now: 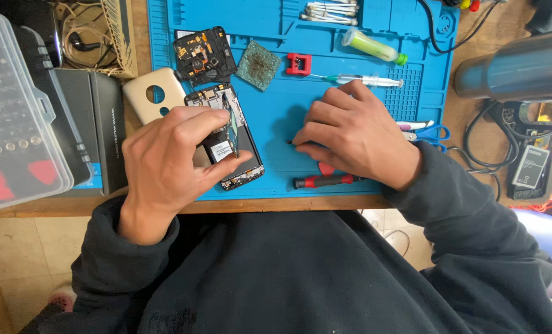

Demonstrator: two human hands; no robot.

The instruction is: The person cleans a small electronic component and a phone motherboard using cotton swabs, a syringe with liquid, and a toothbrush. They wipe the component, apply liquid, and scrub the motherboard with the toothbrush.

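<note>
My left hand (168, 158) pinches a small circuit board (232, 127) upright between thumb and forefinger, over an opened black phone (239, 148) lying on the blue work mat (288, 105). My right hand (356, 133) rests palm down on the mat to the right, fingertips on a tiny dark part (288, 142), too small to identify. A red-and-black screwdriver (325, 180) lies just below that hand, with a red pick (325, 168) partly under it.
On the mat sit a black inner phone frame (203, 55), a green-grey pad (259, 65), a red clip (299, 64), a syringe (365, 80), a green tube (375, 47) and swabs (330, 11). A gold back cover (152, 93), clear bit case (10, 111) and cables (492, 142) surround it.
</note>
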